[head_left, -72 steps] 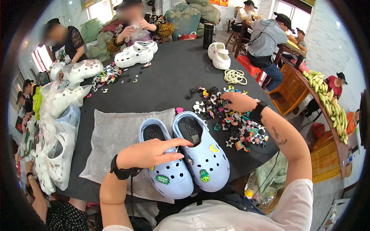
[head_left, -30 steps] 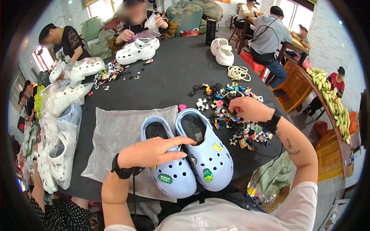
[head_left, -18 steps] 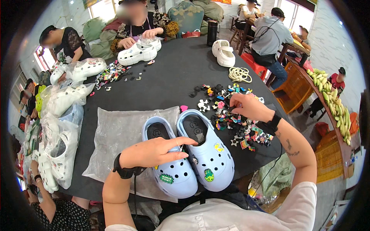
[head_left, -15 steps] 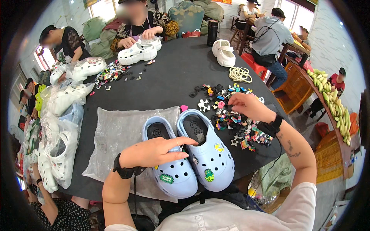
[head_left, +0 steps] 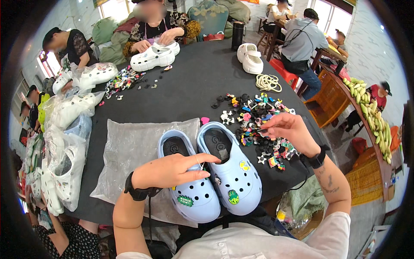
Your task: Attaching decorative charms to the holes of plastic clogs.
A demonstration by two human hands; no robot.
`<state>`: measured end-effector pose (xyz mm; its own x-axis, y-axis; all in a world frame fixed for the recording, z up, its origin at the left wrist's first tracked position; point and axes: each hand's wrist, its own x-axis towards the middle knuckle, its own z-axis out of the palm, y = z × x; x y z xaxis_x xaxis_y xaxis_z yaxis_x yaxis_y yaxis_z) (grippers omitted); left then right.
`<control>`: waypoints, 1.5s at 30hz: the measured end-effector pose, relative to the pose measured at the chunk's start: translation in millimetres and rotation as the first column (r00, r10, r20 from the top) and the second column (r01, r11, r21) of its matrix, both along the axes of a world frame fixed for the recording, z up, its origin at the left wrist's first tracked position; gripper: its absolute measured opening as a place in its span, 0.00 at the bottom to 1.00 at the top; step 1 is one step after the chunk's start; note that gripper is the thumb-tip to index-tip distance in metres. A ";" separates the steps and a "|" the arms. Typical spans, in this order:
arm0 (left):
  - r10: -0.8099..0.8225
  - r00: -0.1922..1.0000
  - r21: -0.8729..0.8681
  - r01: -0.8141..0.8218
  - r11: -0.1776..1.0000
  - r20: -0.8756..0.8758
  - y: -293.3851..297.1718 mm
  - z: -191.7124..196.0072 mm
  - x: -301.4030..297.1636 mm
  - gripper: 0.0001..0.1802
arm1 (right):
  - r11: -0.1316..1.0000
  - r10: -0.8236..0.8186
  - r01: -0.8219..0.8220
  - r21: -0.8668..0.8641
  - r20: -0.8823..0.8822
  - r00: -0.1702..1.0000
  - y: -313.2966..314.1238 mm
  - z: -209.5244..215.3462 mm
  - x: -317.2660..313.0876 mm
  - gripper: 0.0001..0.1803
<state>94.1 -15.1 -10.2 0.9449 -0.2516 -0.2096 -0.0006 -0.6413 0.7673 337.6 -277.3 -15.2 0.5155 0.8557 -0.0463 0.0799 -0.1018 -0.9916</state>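
A pair of light blue clogs stands side by side before me, heels away from me. My left hand (head_left: 166,169) lies across the left clog (head_left: 199,200), its index finger stretched to the rim of the right clog (head_left: 242,185) and its thumb apart; the other fingers are hidden. A green lettered charm (head_left: 185,200) sits on the left clog, a green round charm (head_left: 233,197) and a yellow charm (head_left: 244,165) on the right one. Over a pile of shoe charms (head_left: 276,154), my right hand (head_left: 290,131) pinches a small dark charm (head_left: 262,130).
A clear plastic bag (head_left: 123,149) lies partly under the clogs. Bagged white clogs (head_left: 64,177) line the left edge. Across the table a person handles white clogs (head_left: 153,59) beside another charm pile (head_left: 125,81). A coiled cord (head_left: 268,83), white clog (head_left: 250,58) and black bottle (head_left: 237,36) stand far right.
My right hand has moved toward me and slightly right over the charm pile, and its fingertips now pinch a small charm. My left hand and the blue clogs stay nearly in place.
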 end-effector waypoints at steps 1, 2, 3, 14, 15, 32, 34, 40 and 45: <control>-0.013 0.997 -0.008 0.014 1.000 0.073 0.6 -2.1 -0.3 0.25 | 0.998 -0.006 0.002 0.061 0.062 0.998 -5.0 -3.3 -4.0 0.09; -0.015 0.997 -0.009 0.016 1.000 0.071 0.7 -1.5 -0.5 0.25 | 0.992 -0.016 0.001 0.123 0.123 0.992 -9.7 -5.7 -7.1 0.11; -0.010 0.998 0.006 0.009 1.000 0.063 0.4 0.4 -0.9 0.24 | 0.995 0.010 -0.018 0.102 0.081 0.997 -15.0 -3.7 -10.0 0.14; 0.006 0.999 -0.017 -0.006 1.000 0.032 -5.0 5.9 0.4 0.23 | 0.973 -0.102 0.072 0.220 0.132 0.986 -37.3 -30.9 -26.5 0.16; 0.022 1.000 -0.014 -0.022 1.000 0.001 -6.3 8.5 -0.1 0.23 | 0.972 -0.106 0.076 0.220 0.129 0.986 -38.2 -34.4 -25.1 0.16; 0.019 0.999 0.040 -0.017 0.999 -0.031 -2.6 4.9 2.0 0.24 | 0.969 0.078 0.137 -0.205 0.783 0.618 -40.5 -53.2 -11.8 0.30; 0.003 0.999 -0.006 -0.003 1.000 0.047 -3.4 3.4 2.0 0.24 | 0.966 0.104 0.172 -0.192 0.901 0.421 -31.8 -59.7 -14.1 0.32; 0.013 1.000 -0.010 -0.013 1.000 0.019 -3.5 4.9 0.7 0.24 | 0.955 0.229 0.058 -0.291 0.846 0.482 -22.2 -53.5 1.4 0.29; 0.021 1.000 0.013 -0.021 1.000 0.012 -3.3 4.0 1.3 0.24 | 0.961 0.233 0.016 -0.278 0.833 0.501 -21.3 -58.6 6.8 0.26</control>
<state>95.3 -18.5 -6.2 0.9525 -0.2288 -0.2012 0.0039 -0.6511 0.7590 344.4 -298.6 -73.8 0.3119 0.9348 0.1698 0.8962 -0.2302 -0.3792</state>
